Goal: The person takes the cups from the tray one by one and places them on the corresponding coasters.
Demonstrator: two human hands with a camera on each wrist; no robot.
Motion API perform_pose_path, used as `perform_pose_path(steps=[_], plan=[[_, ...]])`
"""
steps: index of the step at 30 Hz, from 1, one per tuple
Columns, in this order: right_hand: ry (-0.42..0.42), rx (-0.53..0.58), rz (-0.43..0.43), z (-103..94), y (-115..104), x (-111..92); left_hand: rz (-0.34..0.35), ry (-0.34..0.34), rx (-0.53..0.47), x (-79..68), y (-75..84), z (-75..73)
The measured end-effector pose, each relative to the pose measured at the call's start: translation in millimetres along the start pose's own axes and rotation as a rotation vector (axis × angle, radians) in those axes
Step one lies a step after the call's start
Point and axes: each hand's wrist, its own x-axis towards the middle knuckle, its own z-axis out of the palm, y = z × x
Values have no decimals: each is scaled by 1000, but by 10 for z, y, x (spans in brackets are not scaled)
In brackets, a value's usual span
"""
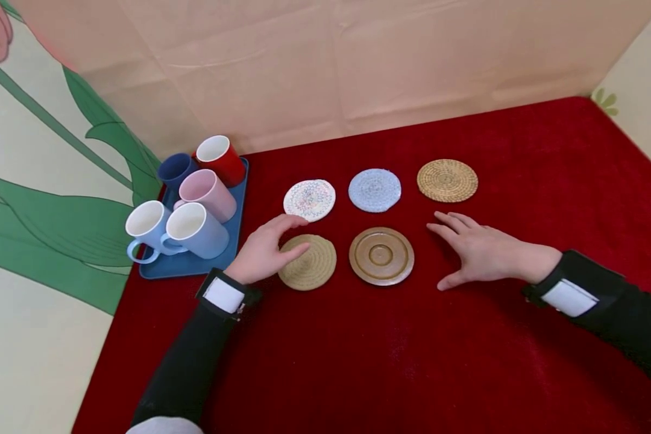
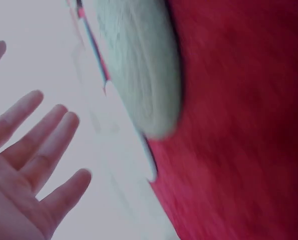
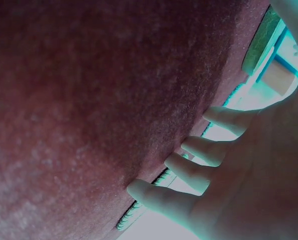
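Note:
In the head view my left hand [image 1: 264, 250] hovers beside a beige woven coaster [image 1: 313, 267], its thumb overlapping that coaster and its fingers reaching the lower edge of a white patterned coaster [image 1: 310, 199]. The left wrist view shows the same hand [image 2: 31, 165] with fingers spread and nothing in them. My right hand [image 1: 480, 250] is to the right of a brown ringed coaster [image 1: 381, 274], fingers apart and holding nothing. Behind it lies a tan woven coaster [image 1: 447, 181]. A light blue coaster [image 1: 375, 190] sits in the middle of the back row.
At the left, a blue tray [image 1: 195, 266] carries several mugs: a red mug [image 1: 230, 166], a dark blue mug [image 1: 176, 169], a pink mug [image 1: 217, 199] and two light blue ones. Red cloth [image 1: 390, 361] covers the table, with a draped beige backdrop [image 1: 331, 66] behind.

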Motion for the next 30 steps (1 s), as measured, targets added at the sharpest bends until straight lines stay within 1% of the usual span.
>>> perform_pose_path(steps=[3,7,10,14,16,19,23,26,30], plan=[[-4,5,1,7,6,-2,0,134,-42,-139,-77,-97],[-4,6,11,9,13,-27,22,360,-87,-300,-187,-197],[0,0,13,7,17,-42,32,537,-97,-416,-264,-282],[-4,3,13,8,18,-33,-14,736,-64,-586,-378,-410],[-8,6,14,6,13,-22,-56,806,-43,-668,-444,-469],[-10,4,14,5,8,-6,-140,876,-25,-785,-546,-532],[-13,2,10,11,12,12,-256,918,-29,-935,-677,-556],[-15,10,14,10,7,20,-337,921,-78,-1010,-759,-549],[-15,13,14,14,3,31,-416,890,-154,-1051,-831,-542]])
